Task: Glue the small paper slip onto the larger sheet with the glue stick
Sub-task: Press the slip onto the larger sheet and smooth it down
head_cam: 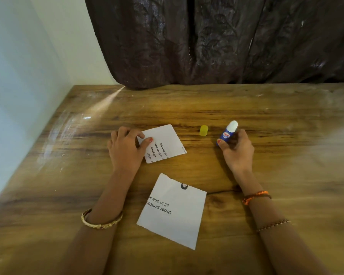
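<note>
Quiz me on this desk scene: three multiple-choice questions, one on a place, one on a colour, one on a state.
1. Where is the cap?
A. on the glue stick
B. on the table between slip and glue stick
C. on the sheet

2. What colour is the cap?
A. yellow
B. red
C. black

3. What does the left hand do?
A. hangs idle
B. lifts the sheet
C. holds the slip's edge

Answers: B, it stands on the table between slip and glue stick; A, plainly yellow; C, thumb on the slip.
</note>
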